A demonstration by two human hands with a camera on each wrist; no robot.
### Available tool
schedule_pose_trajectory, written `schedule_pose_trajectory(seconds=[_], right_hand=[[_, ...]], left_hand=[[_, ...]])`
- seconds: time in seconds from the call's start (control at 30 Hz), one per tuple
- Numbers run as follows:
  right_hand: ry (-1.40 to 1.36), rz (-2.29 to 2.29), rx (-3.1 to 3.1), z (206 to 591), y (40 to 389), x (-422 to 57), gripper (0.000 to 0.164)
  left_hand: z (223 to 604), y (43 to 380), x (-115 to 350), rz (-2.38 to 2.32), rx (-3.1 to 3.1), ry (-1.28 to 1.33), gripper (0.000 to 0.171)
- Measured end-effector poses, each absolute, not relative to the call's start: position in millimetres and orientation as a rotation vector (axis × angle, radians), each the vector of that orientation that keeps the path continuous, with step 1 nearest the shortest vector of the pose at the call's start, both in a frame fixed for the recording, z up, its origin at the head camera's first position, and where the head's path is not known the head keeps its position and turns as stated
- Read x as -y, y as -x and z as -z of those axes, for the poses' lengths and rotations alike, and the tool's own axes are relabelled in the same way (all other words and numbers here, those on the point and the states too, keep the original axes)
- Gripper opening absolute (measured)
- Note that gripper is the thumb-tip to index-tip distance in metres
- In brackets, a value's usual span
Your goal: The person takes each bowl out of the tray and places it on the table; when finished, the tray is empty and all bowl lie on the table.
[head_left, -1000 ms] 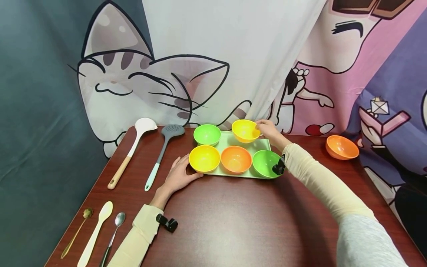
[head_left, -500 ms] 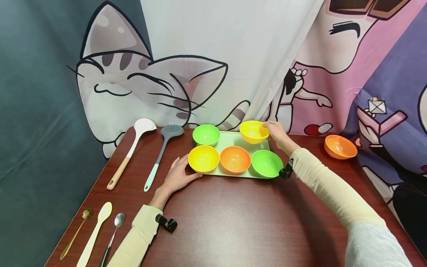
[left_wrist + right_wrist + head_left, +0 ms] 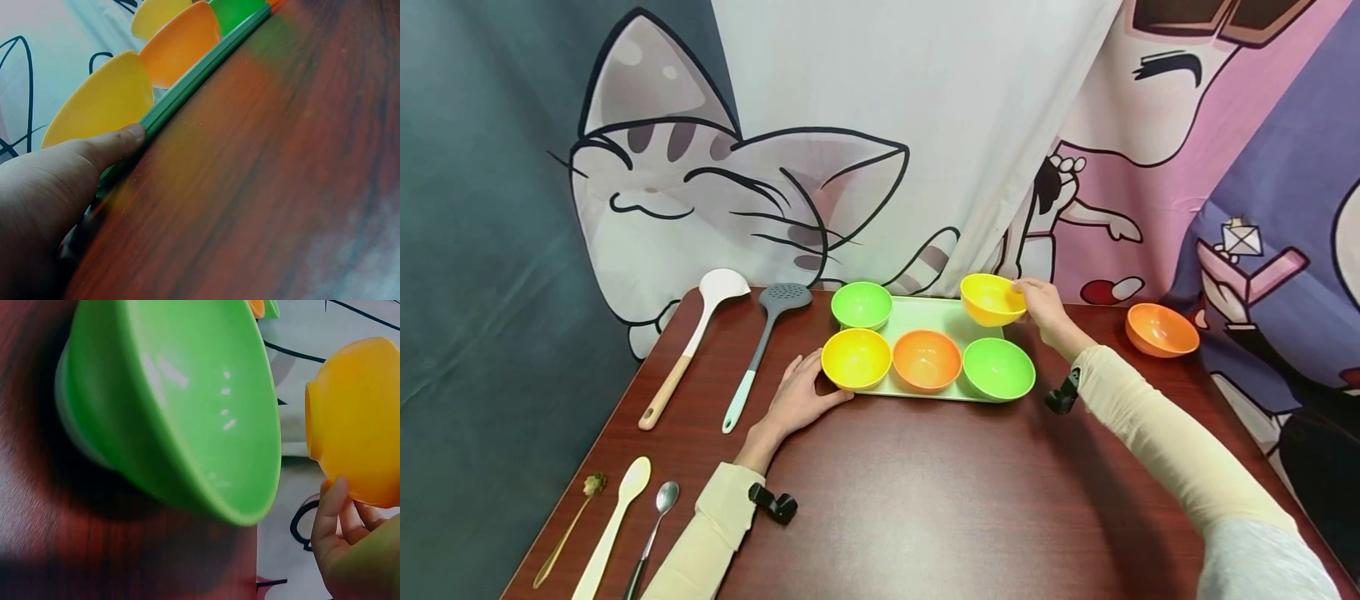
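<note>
At nine o'clock we see the left hand [image 3: 47, 194], its thumb [image 3: 106, 149] against the rim of a green tray [image 3: 203, 76] that slants up towards one. We find a yellow bowl [image 3: 106, 100] at ten, a farther yellow bowl [image 3: 155, 17] at eleven, an orange bowl [image 3: 182, 47] near twelve, a green bowl [image 3: 236, 14] just past it, and brown tabletop [image 3: 281, 187] at four.

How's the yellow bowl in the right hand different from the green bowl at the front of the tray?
The yellow bowl is yellow; the green bowl is green. The right hand holds the yellow bowl up; the green bowl sits on the tray. Both are round and open at the top.
</note>
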State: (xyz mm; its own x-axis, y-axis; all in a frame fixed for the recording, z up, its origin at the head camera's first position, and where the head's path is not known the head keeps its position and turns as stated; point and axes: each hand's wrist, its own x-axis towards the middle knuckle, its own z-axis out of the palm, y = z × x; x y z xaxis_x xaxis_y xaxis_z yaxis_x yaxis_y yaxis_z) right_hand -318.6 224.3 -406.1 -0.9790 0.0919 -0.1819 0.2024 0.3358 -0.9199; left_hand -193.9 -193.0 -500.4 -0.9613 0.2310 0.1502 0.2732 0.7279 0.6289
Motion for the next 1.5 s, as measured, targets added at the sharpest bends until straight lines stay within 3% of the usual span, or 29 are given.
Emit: schedule_pose_trajectory(seconds=[0.23, 0.87, 1.5], right_hand=[[-0.313, 1.764, -2.470, 409, 313, -239, 0.047], [-0.485, 2.101, -2.304, 421, 293, -283, 0.014], [-0.899, 2.262, -2.073, 441, 274, -312, 0.004]], left_hand=[[501, 194, 193, 1.053, 2.874, 0.410, 0.085], [500, 194, 192, 1.063, 2.877, 0.410, 0.085], [503, 194, 193, 1.053, 2.863, 0.412, 0.085]])
